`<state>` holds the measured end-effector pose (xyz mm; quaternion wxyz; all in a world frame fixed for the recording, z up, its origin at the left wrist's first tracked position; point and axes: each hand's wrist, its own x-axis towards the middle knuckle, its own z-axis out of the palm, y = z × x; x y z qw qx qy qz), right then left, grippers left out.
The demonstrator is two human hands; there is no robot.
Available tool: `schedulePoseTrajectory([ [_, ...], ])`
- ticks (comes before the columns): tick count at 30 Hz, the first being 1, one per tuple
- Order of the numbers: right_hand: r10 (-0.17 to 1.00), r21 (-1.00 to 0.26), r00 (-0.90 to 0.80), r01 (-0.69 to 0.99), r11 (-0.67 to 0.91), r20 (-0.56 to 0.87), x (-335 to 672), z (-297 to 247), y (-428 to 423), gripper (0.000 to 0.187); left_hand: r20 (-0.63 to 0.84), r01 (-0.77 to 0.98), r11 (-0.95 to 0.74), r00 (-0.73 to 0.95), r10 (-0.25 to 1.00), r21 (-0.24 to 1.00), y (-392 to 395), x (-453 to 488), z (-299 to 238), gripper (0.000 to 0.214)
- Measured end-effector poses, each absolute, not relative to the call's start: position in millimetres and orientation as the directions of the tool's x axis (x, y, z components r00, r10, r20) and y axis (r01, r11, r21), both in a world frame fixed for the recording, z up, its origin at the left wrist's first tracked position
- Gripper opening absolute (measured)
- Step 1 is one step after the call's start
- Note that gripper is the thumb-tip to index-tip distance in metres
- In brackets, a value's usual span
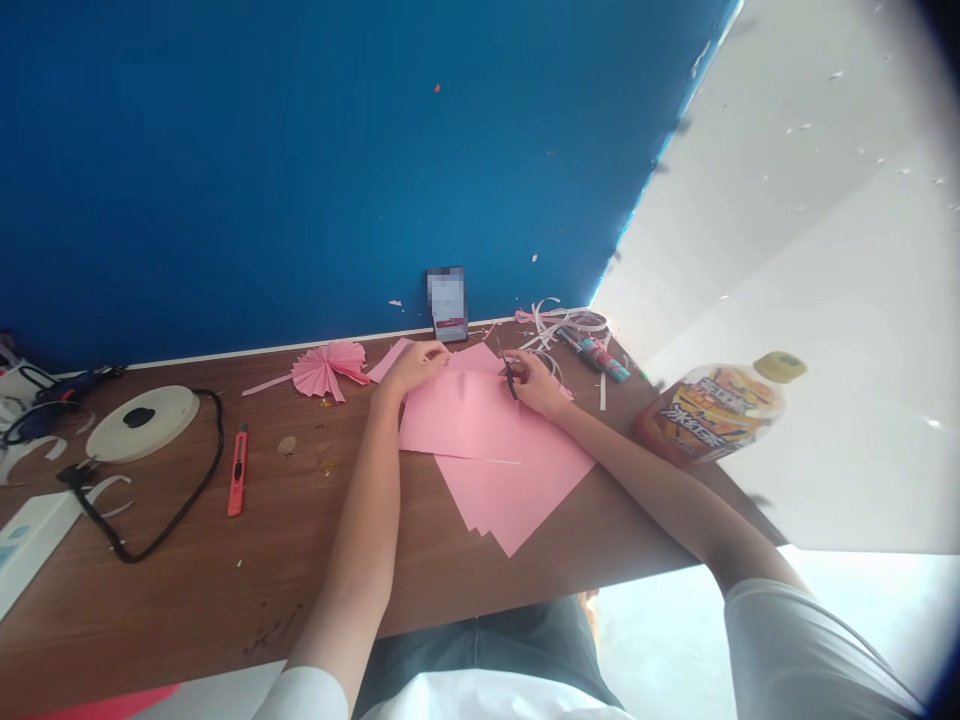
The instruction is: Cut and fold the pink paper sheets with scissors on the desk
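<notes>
A stack of pink paper sheets (487, 440) lies on the brown wooden table (225, 570). My left hand (416, 368) pinches the far edge of the top sheet with closed fingers. My right hand (534, 382) is closed round dark scissors (510, 378), whose blades touch the far part of the same sheet. A folded pink paper fan (328, 368) lies to the left of my left hand.
A phone (447, 303) leans on the blue wall. White paper strips and markers (592, 350) lie at the far right. A bottle (712, 408) lies at the right edge. An orange utility knife (238, 470), a white round tape reel (142, 420) and a black cable (172, 500) are on the left.
</notes>
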<state>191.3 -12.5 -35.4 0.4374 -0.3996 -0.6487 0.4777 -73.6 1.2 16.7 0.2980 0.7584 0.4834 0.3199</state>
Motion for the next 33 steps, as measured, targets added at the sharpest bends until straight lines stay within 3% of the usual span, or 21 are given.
schedulePoseTrajectory([
  [7, 0.93, -0.966, -0.291, 0.056, 0.253, 0.227, 190, -39, -9, 0.052, 0.155, 0.629, -0.451, 0.468, 0.87, 0.633, 5, -27, 10, 0.019],
  [15, 0.947, -0.986, -0.291, 0.052, 0.16, 0.138, 190, -36, -12, 0.049, 0.033, 0.586, -0.388, 0.524, 0.851, 0.711, 10, -40, 1, 0.025],
  [24, 0.953, -0.982, -0.261, 0.063, 0.176, 0.155, 191, -40, -11, 0.046, -0.181, 0.585, -0.241, 0.569, 0.802, 0.774, 11, -66, 3, 0.032],
  [33, 0.958, -0.988, -0.259, 0.061, 0.145, 0.124, 190, -38, -11, 0.045, -0.21, 0.554, -0.18, 0.566, 0.797, 0.813, 7, -76, 9, 0.031],
])
